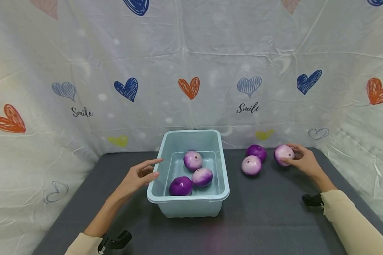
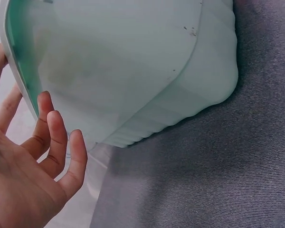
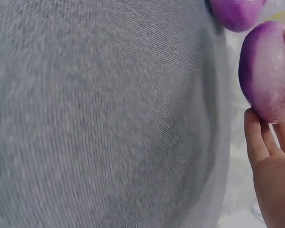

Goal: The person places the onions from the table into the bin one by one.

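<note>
A pale blue plastic bin (image 1: 191,209) stands on the dark table, with three purple-and-white onions inside: one pale onion (image 1: 193,160) at the back, another onion (image 1: 202,177) in the middle, and a dark purple onion (image 1: 181,186) in front. My left hand (image 1: 136,179) is at the bin's left rim, index finger and thumb extended against it. In the left wrist view, the other fingers of that hand (image 2: 35,161) are loosely bent beside the bin's wall (image 2: 118,61). On the right, my right hand (image 1: 304,163) grips an onion (image 1: 283,154) between thumb and fingers; the right wrist view shows this onion (image 3: 268,71) up close.
Two more onions lie right of the bin, a dark onion (image 1: 256,152) behind a paler onion (image 1: 251,165). A dark cloth (image 1: 258,219) covers the table. Behind it hangs a white curtain (image 1: 217,63) printed with hearts.
</note>
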Motion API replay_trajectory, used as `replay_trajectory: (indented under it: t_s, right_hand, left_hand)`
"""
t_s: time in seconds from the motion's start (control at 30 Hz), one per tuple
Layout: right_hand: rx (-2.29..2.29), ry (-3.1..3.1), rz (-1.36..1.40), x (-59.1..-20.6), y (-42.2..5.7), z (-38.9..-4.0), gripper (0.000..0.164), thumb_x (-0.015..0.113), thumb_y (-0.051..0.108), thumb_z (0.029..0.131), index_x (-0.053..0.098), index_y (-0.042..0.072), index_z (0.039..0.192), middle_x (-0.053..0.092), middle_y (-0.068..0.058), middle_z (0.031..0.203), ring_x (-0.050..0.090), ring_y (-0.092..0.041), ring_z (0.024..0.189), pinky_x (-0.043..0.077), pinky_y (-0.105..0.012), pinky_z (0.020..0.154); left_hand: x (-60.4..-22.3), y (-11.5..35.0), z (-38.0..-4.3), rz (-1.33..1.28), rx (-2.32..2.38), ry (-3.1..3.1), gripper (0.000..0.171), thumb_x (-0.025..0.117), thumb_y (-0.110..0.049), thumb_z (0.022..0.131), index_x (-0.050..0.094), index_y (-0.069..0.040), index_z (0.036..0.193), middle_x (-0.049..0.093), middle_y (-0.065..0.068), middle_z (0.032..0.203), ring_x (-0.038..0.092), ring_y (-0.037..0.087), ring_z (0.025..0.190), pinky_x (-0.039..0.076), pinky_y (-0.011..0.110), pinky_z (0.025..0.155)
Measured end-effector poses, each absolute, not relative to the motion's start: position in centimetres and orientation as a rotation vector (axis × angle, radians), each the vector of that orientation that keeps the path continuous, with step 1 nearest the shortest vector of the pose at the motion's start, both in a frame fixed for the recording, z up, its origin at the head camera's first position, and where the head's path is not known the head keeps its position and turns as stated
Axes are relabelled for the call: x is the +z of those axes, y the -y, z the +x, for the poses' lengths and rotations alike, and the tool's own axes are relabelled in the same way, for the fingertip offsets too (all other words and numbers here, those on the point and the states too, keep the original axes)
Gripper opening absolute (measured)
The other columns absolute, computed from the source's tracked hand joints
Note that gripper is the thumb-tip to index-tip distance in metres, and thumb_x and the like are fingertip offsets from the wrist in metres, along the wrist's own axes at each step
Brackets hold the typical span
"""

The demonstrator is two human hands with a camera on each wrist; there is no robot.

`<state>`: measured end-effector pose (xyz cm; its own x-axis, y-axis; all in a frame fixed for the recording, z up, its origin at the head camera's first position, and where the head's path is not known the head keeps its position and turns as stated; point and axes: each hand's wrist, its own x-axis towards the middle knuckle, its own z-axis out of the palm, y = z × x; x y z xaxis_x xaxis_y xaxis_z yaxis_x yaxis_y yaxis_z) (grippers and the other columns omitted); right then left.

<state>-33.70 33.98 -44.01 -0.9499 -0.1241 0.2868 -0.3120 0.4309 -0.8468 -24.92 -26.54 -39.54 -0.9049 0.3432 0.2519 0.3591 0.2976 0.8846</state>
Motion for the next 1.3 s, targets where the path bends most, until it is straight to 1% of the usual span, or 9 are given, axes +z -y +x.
replay_trajectory:
  t_s: [0.1, 0.2, 0.27, 0.47, 0.67, 0.9, 0.97, 1.13, 1.3]
  right_hand:
    - [1.582, 2.465, 0.396, -43.7, -34.2, -33.3, 0.07, 0.078, 0.012, 0.092, 0.042, -0.006, 0.149, 0.046, -0.034, 0.141, 0.057, 0.008, 0.1, 0.051, -0.018, 0.075]
    - [1.606, 2.445, 0.401, -43.5, -34.4, -33.0, 0.069, 0.078, 0.012, 0.093, 0.042, -0.005, 0.149, 0.046, -0.033, 0.141, 0.058, 0.007, 0.101, 0.051, -0.019, 0.075]
    - [1.626, 2.432, 0.408, -43.5, -34.6, -32.9, 0.068, 0.077, 0.01, 0.093, 0.042, -0.004, 0.15, 0.046, -0.032, 0.141, 0.06, 0.005, 0.101, 0.052, -0.02, 0.076]
    - [1.654, 2.419, 0.41, -43.3, -34.8, -32.3, 0.064, 0.075, 0.009, 0.094, 0.044, -0.003, 0.149, 0.049, -0.022, 0.137, 0.062, 0.001, 0.102, 0.052, -0.022, 0.077]
    - [1.623, 2.454, 0.383, -42.3, -34.4, -31.5, 0.063, 0.075, 0.019, 0.096, 0.046, 0.002, 0.149, 0.049, -0.022, 0.138, 0.061, 0.001, 0.103, 0.051, -0.021, 0.079]
    - [1.654, 2.42, 0.428, -41.3, -33.8, -30.9, 0.058, 0.074, 0.015, 0.096, 0.049, 0.005, 0.148, 0.056, -0.003, 0.131, 0.063, -0.002, 0.105, 0.051, -0.022, 0.08]
    - [1.66, 2.417, 0.436, -41.1, -33.6, -30.7, 0.058, 0.074, 0.015, 0.096, 0.05, 0.006, 0.148, 0.056, -0.003, 0.131, 0.063, -0.002, 0.105, 0.051, -0.022, 0.081]
    - [1.681, 2.41, 0.449, -40.6, -33.1, -30.4, 0.058, 0.074, 0.014, 0.096, 0.05, 0.008, 0.148, 0.054, -0.011, 0.136, 0.063, -0.003, 0.106, 0.05, -0.021, 0.082]
    - [1.731, 2.392, 0.488, -39.9, -32.4, -30.1, 0.057, 0.073, 0.011, 0.096, 0.05, 0.008, 0.148, 0.055, -0.007, 0.135, 0.064, -0.005, 0.108, 0.05, -0.022, 0.084]
  left_hand:
    - [-39.4, 26.6, -24.9, -0.664, -1.717, 2.533, 0.047, 0.064, -0.013, 0.102, 0.055, -0.01, 0.148, 0.064, 0.018, 0.099, 0.056, 0.026, 0.078, 0.048, 0.035, 0.068]
    - [-39.3, 26.7, -24.9, -0.658, -1.716, 2.54, 0.048, 0.064, -0.014, 0.102, 0.054, -0.01, 0.148, 0.065, 0.02, 0.105, 0.059, 0.021, 0.086, 0.049, 0.037, 0.071]
    - [-39.3, 26.6, -24.9, -0.658, -1.718, 2.54, 0.048, 0.064, -0.014, 0.102, 0.054, -0.01, 0.148, 0.065, 0.02, 0.106, 0.06, 0.021, 0.087, 0.05, 0.037, 0.071]
    - [-39.4, 26.6, -25.0, -0.656, -1.721, 2.542, 0.048, 0.064, -0.014, 0.102, 0.054, -0.011, 0.149, 0.065, 0.02, 0.107, 0.06, 0.021, 0.087, 0.05, 0.036, 0.071]
    - [-39.5, 26.6, -25.0, -0.66, -1.718, 2.537, 0.048, 0.064, -0.014, 0.102, 0.054, -0.012, 0.149, 0.064, 0.019, 0.103, 0.059, 0.02, 0.085, 0.05, 0.036, 0.07]
    - [-39.6, 26.6, -25.0, -0.668, -1.714, 2.526, 0.048, 0.064, -0.013, 0.102, 0.054, -0.012, 0.149, 0.063, 0.019, 0.1, 0.055, 0.02, 0.076, 0.048, 0.035, 0.068]
    - [-39.6, 26.6, -25.0, -0.667, -1.715, 2.526, 0.048, 0.064, -0.013, 0.102, 0.054, -0.011, 0.149, 0.063, 0.019, 0.1, 0.055, 0.021, 0.076, 0.048, 0.036, 0.068]
    - [-39.7, 26.7, -25.0, -0.67, -1.711, 2.53, 0.048, 0.063, -0.013, 0.102, 0.054, -0.012, 0.149, 0.064, 0.019, 0.102, 0.057, 0.021, 0.08, 0.048, 0.038, 0.069]
    - [-39.8, 26.7, -24.9, -0.673, -1.715, 2.524, 0.048, 0.063, -0.013, 0.102, 0.054, -0.012, 0.149, 0.064, 0.019, 0.102, 0.057, 0.021, 0.081, 0.048, 0.036, 0.069]
